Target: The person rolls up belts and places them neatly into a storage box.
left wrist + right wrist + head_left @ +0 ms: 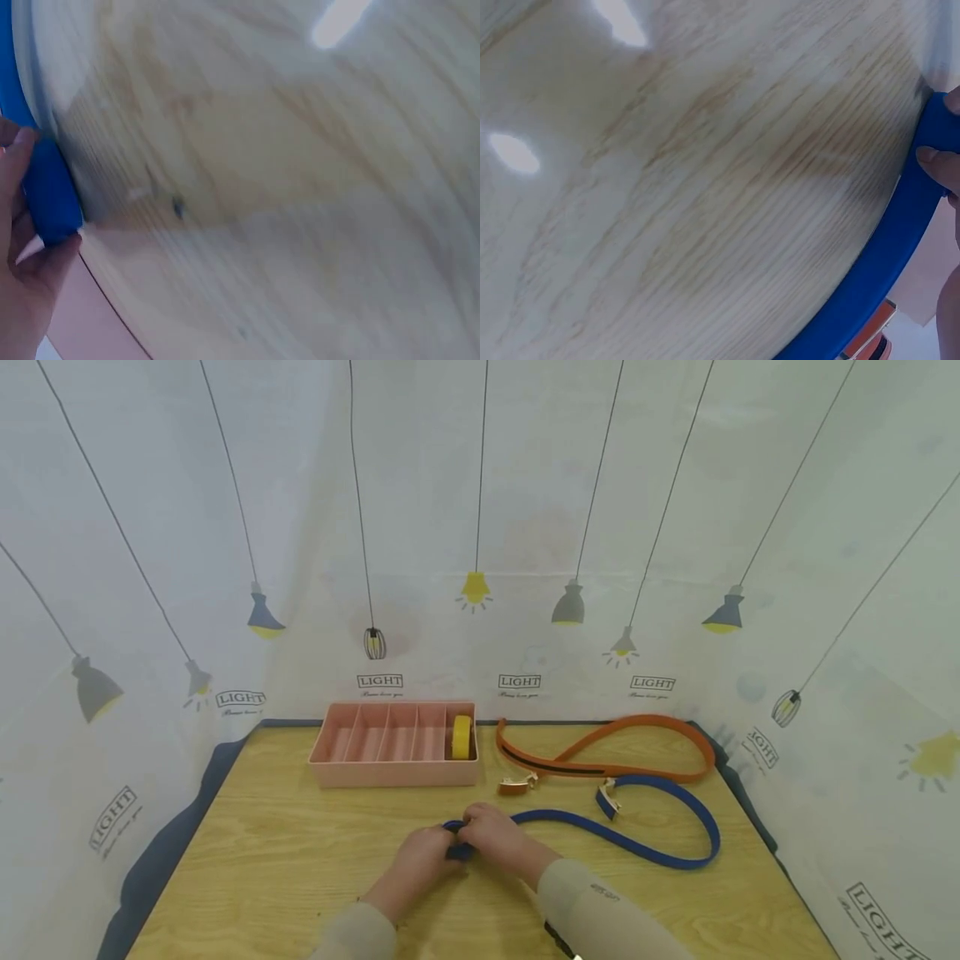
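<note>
Both hands meet on a blue belt [667, 861] in front of the pink box. My left hand [426, 853] holds the belt's free end, which is bent into a small coil. In the left wrist view, thumb and fingers pinch this blue coil [52, 193] from either side. Close beside it, my right hand [497, 837] pinches the strap where it joins the coil. The right wrist view shows the strap [874, 277] curving away from thumb and fingertips. The rest of the belt loops across the table on the right, ending at its gold-toned buckle [608, 797].
Behind the hands stands a pink box [393, 774] with several compartments; a yellow coiled strap [461, 737] is in its rightmost one. An orange belt [652, 720] with a buckle [517, 785] lies at the back right. A lamp-printed curtain [420, 510] surrounds the wooden table [255, 860].
</note>
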### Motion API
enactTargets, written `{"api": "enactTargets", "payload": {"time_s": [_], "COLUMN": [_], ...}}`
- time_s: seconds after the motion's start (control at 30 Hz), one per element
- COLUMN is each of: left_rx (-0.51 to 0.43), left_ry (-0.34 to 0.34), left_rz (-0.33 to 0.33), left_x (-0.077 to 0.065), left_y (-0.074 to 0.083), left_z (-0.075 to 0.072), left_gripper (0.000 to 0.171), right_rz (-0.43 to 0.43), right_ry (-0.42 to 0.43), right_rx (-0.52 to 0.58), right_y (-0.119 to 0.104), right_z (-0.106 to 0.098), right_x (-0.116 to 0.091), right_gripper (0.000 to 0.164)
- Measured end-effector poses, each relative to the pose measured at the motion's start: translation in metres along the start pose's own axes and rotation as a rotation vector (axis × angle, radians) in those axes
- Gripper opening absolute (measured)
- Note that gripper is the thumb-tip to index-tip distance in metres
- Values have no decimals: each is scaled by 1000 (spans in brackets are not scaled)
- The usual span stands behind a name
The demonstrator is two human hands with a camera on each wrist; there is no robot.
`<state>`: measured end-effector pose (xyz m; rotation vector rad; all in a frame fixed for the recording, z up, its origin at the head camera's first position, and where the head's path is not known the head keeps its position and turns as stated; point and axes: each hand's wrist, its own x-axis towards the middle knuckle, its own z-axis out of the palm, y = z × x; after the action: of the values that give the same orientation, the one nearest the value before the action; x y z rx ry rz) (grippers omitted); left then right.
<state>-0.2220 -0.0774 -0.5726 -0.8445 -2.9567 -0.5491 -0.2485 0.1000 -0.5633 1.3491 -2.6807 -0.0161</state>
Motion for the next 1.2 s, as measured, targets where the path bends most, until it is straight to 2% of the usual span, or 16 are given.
{"api": "enactTargets", "payload": {"time_s": [0.1, 0.2, 0.3, 0.47, 0.6, 0.73, 0.8, 0.93, 1.03, 1.2], "left_rx": [0, 3, 2, -28, -107, -144, -147, -132, -70, 79], "left_ry": [33, 4, -57, -133, -195, -240, -253, -267, -247, -196], "left_rz": [-15, -18, -14, 39, 84, 126, 147, 191, 241, 306], "left_x": [1, 2, 3, -1, -6, -9, -10, -10, -9, -7], "left_y": [3, 4, 3, -2, -9, -12, -12, -14, -17, -18], "left_z": [2, 3, 0, -3, -6, -9, -9, -10, -11, -19], "left_gripper": [23, 20, 20, 18, 13, 15, 15, 17, 15, 12], "right_rz": [-3, -38, -136, -362, -456, -493, -514, -559, -565, -529], "right_ry": [1, -5, 14, 64, -2, -59, -35, 82, 152, 164], "right_rx": [12, 18, -53, -294, -360, -361, -356, -359, -371, -392], "right_y": [0, 1, 4, 13, 20, 25, 26, 24, 20, 13], "right_z": [1, 0, 0, 3, 5, 7, 8, 13, 13, 10], "right_x": [0, -2, -6, -16, -26, -31, -31, -28, -24, -17], "right_gripper": [23, 25, 25, 32, 43, 45, 43, 34, 28, 26]}}
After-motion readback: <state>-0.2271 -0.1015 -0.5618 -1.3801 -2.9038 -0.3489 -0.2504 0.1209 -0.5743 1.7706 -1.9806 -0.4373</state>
